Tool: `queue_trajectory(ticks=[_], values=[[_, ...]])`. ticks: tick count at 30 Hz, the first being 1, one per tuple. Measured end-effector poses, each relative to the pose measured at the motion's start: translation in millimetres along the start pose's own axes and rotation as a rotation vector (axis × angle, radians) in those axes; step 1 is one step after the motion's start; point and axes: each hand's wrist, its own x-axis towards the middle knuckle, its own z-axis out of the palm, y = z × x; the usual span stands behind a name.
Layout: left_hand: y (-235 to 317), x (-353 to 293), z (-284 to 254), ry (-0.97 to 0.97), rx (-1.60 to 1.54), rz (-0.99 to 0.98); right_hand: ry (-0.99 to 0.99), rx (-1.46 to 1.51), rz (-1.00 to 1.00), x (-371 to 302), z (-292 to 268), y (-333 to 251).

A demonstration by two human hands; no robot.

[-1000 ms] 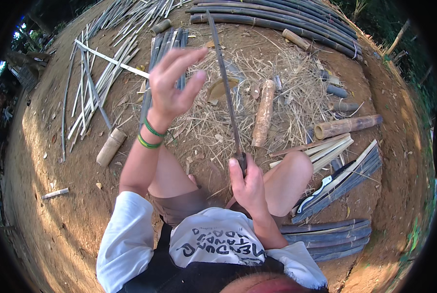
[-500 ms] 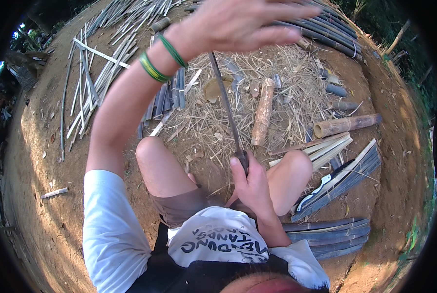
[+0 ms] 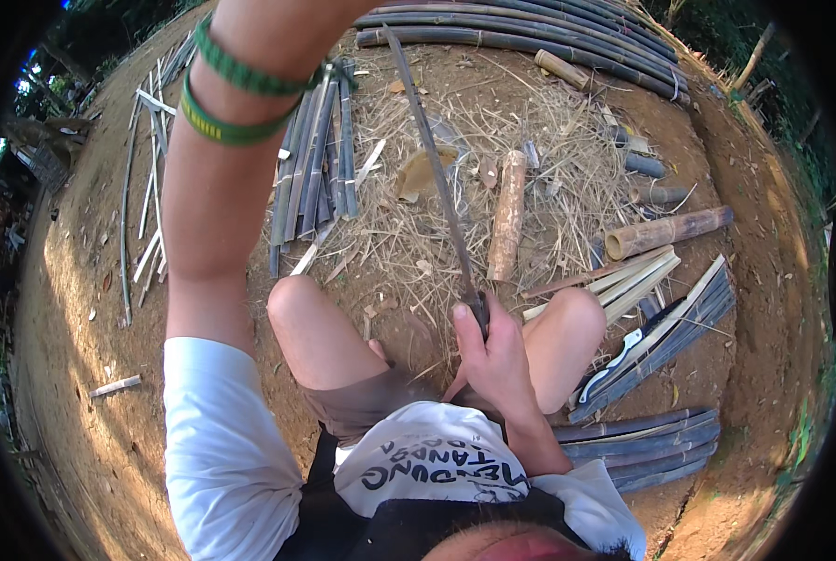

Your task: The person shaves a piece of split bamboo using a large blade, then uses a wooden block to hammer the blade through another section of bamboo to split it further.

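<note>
One long, thin bamboo strip (image 3: 436,168) rises from between the person's knees and runs away over the straw (image 3: 455,224). The right hand (image 3: 493,360) is closed tight around its near end. The left arm (image 3: 217,159), with two green wristbands (image 3: 235,98), reaches up past the top edge, so the left hand is cut off and its grip cannot be told. One short log (image 3: 508,217) lies just right of the strip, one bamboo tube (image 3: 668,232) farther right, and a bundle of dark slats (image 3: 317,159) to the left. A moment ago the left hand showed near the strip's far part; it has since gone higher out of view.
</note>
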Motion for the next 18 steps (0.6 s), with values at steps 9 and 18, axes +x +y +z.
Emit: queue_trajectory(ticks=[9,18], values=[[37.4,8.5,23.2,0.298,-0.064,-0.103,0.050,0.000,0.058,2.9,-7.2,22.0],[51.0,-149.3,167.2,-0.330,-0.235,-0.393,-0.014,-0.124,0.100,41.3,16.8,42.3]])
